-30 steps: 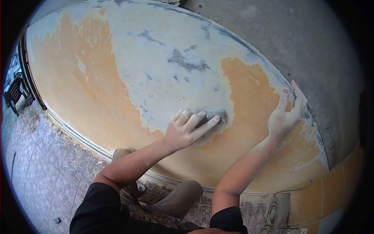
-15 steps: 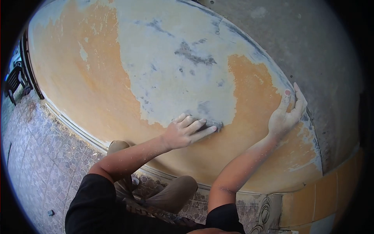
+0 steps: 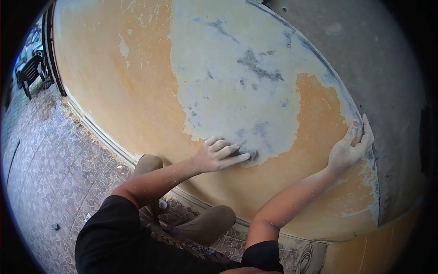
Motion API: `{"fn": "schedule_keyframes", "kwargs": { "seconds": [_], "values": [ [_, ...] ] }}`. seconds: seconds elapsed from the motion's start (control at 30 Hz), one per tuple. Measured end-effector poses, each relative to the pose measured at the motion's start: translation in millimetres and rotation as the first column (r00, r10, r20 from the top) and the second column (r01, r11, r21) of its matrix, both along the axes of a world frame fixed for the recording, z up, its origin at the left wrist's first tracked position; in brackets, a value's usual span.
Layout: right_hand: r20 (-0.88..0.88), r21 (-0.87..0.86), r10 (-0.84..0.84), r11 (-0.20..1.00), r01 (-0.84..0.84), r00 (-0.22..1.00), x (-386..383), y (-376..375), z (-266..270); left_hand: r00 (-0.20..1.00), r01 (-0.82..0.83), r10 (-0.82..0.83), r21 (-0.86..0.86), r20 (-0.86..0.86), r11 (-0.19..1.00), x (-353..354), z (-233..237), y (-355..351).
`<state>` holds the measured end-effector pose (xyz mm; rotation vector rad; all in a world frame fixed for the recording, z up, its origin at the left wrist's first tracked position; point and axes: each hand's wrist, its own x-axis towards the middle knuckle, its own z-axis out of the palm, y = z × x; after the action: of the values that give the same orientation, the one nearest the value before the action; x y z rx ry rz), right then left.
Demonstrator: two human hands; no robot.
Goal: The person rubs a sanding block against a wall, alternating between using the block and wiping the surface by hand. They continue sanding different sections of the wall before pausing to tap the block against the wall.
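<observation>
A large curved panel (image 3: pixel 219 77) fills the middle of the view, with orange paint around a pale, worn patch and grey blotches. My left hand (image 3: pixel 221 154) is closed over a grey sanding block (image 3: pixel 247 153), which presses flat on the panel at the lower border of the pale patch. The thumb of that hand is hidden. At the panel's right edge rests my right hand (image 3: pixel 350 147), its dusty fingers stretched out along the rim and the thumb apart, holding nothing.
Patterned paving (image 3: pixel 50 182) lies at the left, with a dark chair (image 3: pixel 31 73) at the far left and a small dark block (image 3: pixel 55 226) on the ground. A coiled cable (image 3: pixel 305 258) lies near the lower right. Grey surface (image 3: pixel 378 68) borders the panel.
The view has shifted, so the panel appears farther right and lower. My left hand has slid the sanding block leftward across the panel. My right hand stays on the edge.
</observation>
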<state>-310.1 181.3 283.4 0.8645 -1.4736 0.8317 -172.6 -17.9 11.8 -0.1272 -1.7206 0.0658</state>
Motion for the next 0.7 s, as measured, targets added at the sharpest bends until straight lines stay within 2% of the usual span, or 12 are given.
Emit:
{"fn": "schedule_keyframes", "kwargs": {
  "seconds": [0.07, 0.13, 0.23, 0.27, 0.3, 0.37, 0.4, 0.43, 0.5, 0.53, 0.6, 0.7],
  "values": [
    [-0.023, -0.021, -0.006, 1.000, 0.005, 1.000, -4, -1, 3, 0.998, 0.048, -0.049, 0.012, 0.027, 0.999, 1, -2, -10],
    [-0.010, 0.029, 0.052, 0.998, -0.052, 0.999, -6, 6, 1, 0.997, -0.070, 0.073, 0.071, -0.030, 0.995, 9, 31, -20],
    [-0.005, 0.079, -0.004, 0.997, 0.005, 1.000, 0, 10, 3, 0.956, 0.005, 0.103, 0.368, -0.273, 0.930, 12, 138, -53],
    [-0.005, 0.082, -0.008, 0.997, 0.008, 1.000, -2, 9, 3, 0.918, 0.136, 0.050, 0.431, -0.394, 0.892, 6, 165, -68],
    [-0.005, 0.067, 0.035, 0.997, -0.035, 0.999, -4, 9, 2, 0.896, 0.139, 0.082, 0.451, -0.436, 0.882, 7, 186, -74],
    [-0.001, 0.041, 0.072, 0.997, -0.072, 0.997, -5, 8, 1, 0.884, 0.044, 0.188, 0.475, -0.429, 0.879, 0, 184, -54],
    [-0.003, 0.029, 0.023, 0.999, -0.023, 1.000, -4, 5, 1, 0.932, -0.012, 0.161, 0.416, -0.324, 0.909, -1, 162, -39],
    [-0.005, 0.017, -0.024, 1.000, 0.024, 1.000, -2, 3, 1, 0.966, -0.061, 0.143, 0.347, -0.215, 0.936, -5, 129, -20],
    [0.010, -0.001, -0.025, 1.000, 0.025, 1.000, 0, 2, 0, 0.999, -0.027, 0.028, 0.032, -0.031, 0.999, -5, 55, 0],
    [0.021, -0.012, -0.021, 1.000, 0.021, 1.000, -1, 0, 1, 0.999, -0.032, 0.033, 0.028, -0.042, 0.999, 3, 46, 10],
    [-0.015, -0.014, 0.007, 1.000, -0.007, 1.000, -5, 1, 3, 1.000, 0.023, -0.023, 0.148, 0.000, 0.989, 4, 47, 5],
    [-0.004, 0.057, 0.004, 0.998, -0.003, 1.000, -1, 8, -1, 0.985, 0.075, -0.022, 0.311, -0.170, 0.947, 3, 128, -16]
  ]
}}
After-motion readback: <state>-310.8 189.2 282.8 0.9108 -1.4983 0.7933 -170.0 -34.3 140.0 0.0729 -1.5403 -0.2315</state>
